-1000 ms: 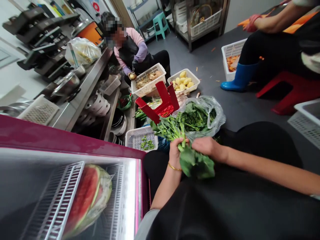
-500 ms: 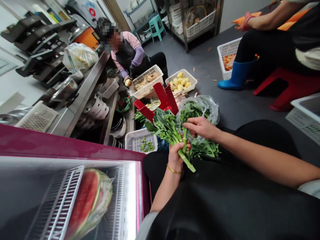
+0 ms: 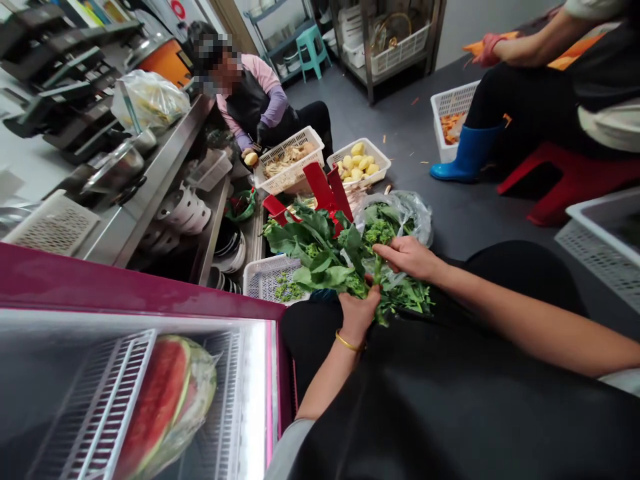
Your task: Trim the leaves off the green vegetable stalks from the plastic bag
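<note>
Leafy greens (image 3: 320, 260) in left grip (image 3: 359, 312)

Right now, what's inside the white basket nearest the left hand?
Small green bits lie in the basket. The leafy greens in the left hand cover its near end, so I can't see what's there.

Can't read any txt, nos. or brand names from my end of the feed. Closest I get to a sign is a round red mark (image 3: 178, 9) on a pale surface, far left, right at the top of my view (too sm. for me to make out any letters). Orange pot (image 3: 167, 63), also far left, has a dark patch, likewise illegible.
</note>
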`<action>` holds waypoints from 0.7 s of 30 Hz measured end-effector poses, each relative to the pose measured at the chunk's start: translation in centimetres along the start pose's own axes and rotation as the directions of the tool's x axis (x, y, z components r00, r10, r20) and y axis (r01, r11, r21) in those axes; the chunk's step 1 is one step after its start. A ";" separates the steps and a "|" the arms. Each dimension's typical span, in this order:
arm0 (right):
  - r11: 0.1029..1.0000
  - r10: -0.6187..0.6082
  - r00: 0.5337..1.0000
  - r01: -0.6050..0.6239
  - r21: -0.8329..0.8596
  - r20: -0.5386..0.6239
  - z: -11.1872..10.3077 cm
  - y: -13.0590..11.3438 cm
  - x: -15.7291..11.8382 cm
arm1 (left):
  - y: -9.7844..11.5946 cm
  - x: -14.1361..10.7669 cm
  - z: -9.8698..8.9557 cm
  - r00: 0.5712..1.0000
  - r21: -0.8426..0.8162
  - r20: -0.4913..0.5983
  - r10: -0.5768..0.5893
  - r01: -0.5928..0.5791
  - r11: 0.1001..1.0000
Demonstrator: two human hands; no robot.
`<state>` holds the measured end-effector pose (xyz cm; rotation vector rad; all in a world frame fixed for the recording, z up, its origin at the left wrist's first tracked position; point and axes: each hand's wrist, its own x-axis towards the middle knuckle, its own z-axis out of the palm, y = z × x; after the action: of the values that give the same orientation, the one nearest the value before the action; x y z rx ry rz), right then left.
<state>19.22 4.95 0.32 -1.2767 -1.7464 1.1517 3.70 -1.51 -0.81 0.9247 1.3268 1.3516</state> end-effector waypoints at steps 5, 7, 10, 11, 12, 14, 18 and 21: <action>0.977 -0.079 0.981 0.111 0.181 -0.176 3.2 1.3 -1.4 | -0.5 -0.5 0.1 0.968 -0.309 0.142 -0.208 0.243 0.919; 0.969 -0.194 0.959 0.220 0.110 -0.206 3.4 2.0 -2.4 | -0.6 -0.5 0.3 0.936 -0.393 0.211 -0.281 0.345 0.852; 0.955 -0.229 0.965 0.248 0.164 -0.124 2.6 2.6 -2.8 | -0.4 -0.4 0.4 0.883 -0.456 0.321 -0.343 0.461 0.761; 0.949 -0.193 0.978 0.208 0.238 -0.082 2.1 2.6 -2.7 | -0.3 -0.3 0.4 0.855 -0.464 0.367 -0.367 0.510 0.724; 0.934 -0.157 0.987 0.160 0.318 -0.035 1.7 2.5 -2.4 | -0.2 -0.3 0.4 0.820 -0.466 0.418 -0.390 0.562 0.683; 0.902 -0.121 0.992 0.092 0.421 0.043 1.0 2.0 -1.6 | 0.0 -0.2 0.3 0.756 -0.455 0.500 -0.422 0.644 0.615; 0.983 -0.141 0.990 0.141 0.120 -0.007 1.0 1.2 -1.8 | 0.0 0.0 0.2 0.763 -0.425 0.460 -0.454 0.638 0.642; 0.956 -0.115 0.975 0.161 -0.247 0.191 1.4 1.8 -4.3 | -0.1 0.4 0.0 0.919 -0.390 0.217 -0.330 0.391 0.834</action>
<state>19.90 0.70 -1.99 -1.2074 -2.1407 1.0027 3.64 -1.14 -0.97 0.4287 0.9767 1.1844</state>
